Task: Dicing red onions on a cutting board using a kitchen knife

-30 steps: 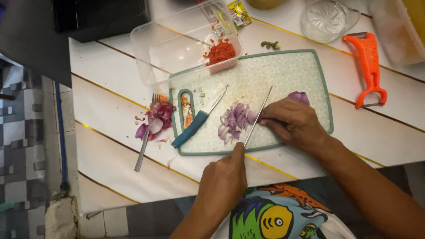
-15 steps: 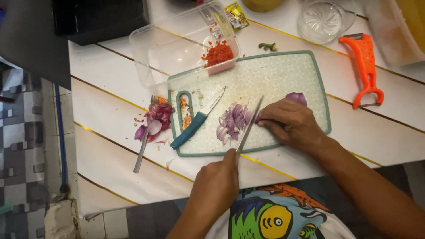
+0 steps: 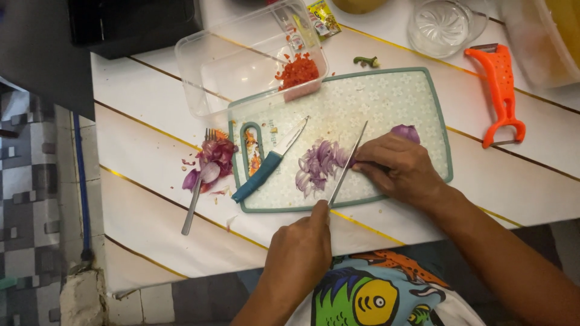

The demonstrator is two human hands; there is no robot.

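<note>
The left hand (image 3: pixel 300 250) is gripping a long steel knife (image 3: pixel 347 165), fingers clamped on its handle, over the pale green plastic cutting board (image 3: pixel 386 96). The right hand (image 3: pixel 399 166) is pressing a purple onion piece (image 3: pixel 406 132) there, fingers curled on it, beside the sliced purple onion (image 3: pixel 317 165). A small yellow sachet (image 3: pixel 322 17) is lying on the white bench (image 3: pixel 145 115) above the board.

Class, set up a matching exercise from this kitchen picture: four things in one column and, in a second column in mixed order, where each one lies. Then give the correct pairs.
Things:
1. Teal-handled knife
2. Orange peeler
3. Chopped red chilli
4. Fork

Places:
A. Inside the clear plastic container
B. On the table to the left of the cutting board, beside onion skins
C. Lying on the cutting board, untouched by the hands
D. On the table to the right of the cutting board

Pairs: 1-C, 2-D, 3-A, 4-B
</note>
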